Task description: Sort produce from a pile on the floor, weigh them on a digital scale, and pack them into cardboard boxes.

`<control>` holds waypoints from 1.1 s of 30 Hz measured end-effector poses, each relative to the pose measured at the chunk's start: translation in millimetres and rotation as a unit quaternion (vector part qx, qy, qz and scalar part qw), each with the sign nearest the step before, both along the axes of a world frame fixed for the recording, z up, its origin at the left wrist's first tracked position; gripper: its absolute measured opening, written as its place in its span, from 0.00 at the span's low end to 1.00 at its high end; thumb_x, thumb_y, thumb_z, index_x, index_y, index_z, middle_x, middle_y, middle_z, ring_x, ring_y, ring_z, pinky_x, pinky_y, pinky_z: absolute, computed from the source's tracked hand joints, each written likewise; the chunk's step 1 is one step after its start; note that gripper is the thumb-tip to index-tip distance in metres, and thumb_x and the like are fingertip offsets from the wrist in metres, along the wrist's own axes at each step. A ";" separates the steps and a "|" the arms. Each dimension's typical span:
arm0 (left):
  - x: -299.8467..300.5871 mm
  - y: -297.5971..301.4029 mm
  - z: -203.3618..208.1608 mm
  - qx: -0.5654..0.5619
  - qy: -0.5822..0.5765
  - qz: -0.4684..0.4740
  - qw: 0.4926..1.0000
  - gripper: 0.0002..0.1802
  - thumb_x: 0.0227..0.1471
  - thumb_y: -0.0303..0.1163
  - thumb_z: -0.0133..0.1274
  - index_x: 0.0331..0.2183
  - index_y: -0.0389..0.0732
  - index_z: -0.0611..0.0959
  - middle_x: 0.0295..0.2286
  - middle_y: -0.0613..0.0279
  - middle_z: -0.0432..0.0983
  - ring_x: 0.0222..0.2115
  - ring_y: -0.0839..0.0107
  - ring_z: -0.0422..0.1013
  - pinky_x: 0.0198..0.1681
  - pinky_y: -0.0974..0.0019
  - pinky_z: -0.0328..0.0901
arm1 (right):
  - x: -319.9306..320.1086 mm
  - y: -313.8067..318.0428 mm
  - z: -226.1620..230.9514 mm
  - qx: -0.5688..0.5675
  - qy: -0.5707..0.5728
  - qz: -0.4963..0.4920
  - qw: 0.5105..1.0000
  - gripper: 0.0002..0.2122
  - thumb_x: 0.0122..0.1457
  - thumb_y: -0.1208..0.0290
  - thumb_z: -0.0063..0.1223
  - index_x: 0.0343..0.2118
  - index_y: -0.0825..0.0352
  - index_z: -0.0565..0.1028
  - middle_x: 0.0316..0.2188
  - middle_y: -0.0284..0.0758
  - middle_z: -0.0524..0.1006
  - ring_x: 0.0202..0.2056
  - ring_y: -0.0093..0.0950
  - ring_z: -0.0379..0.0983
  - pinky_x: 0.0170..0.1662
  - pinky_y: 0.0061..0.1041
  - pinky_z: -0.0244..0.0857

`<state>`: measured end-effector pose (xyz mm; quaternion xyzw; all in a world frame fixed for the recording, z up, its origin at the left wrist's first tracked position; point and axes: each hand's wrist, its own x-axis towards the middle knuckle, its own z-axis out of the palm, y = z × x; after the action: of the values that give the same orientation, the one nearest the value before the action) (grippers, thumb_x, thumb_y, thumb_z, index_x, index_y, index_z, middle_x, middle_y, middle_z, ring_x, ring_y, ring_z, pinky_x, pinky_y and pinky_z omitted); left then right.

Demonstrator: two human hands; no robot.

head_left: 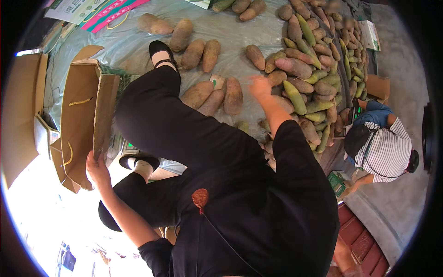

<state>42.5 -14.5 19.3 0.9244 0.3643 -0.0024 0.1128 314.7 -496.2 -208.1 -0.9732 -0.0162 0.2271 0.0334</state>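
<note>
One top [258, 203], two shoes [160, 47], left hand [98, 171] holding one carton [79, 90]

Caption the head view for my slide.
Left hand at a cardboard box edge, blurred right hand beside heaped tubers.

I'm in what looks like a produce packing spot, perhaps a market stall: vegetables [295, 68] heaped on a plastic sheet [233, 40], a carton [77, 124] with rope handles [80, 101], a pink bag [113, 14], another person [390, 150] beyond the vegetables, on grey floor [398, 74].
</note>
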 end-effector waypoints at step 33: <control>-8.1 1.1 -3.9 0.034 0.022 0.021 0.999 0.16 0.44 0.24 0.50 0.39 0.36 0.76 0.37 0.51 0.75 0.38 0.54 0.72 0.41 0.61 0.65 | -3.9 -103.6 25.1 -0.284 0.043 0.091 0.954 0.09 0.57 0.69 0.43 0.42 0.56 0.68 0.44 0.32 0.68 0.49 0.31 0.64 0.45 0.38 0.61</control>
<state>34.4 -13.5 15.3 0.9195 0.3861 -0.0078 0.0734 310.8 -599.8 -183.0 -0.9262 -0.0385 0.2662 -0.2642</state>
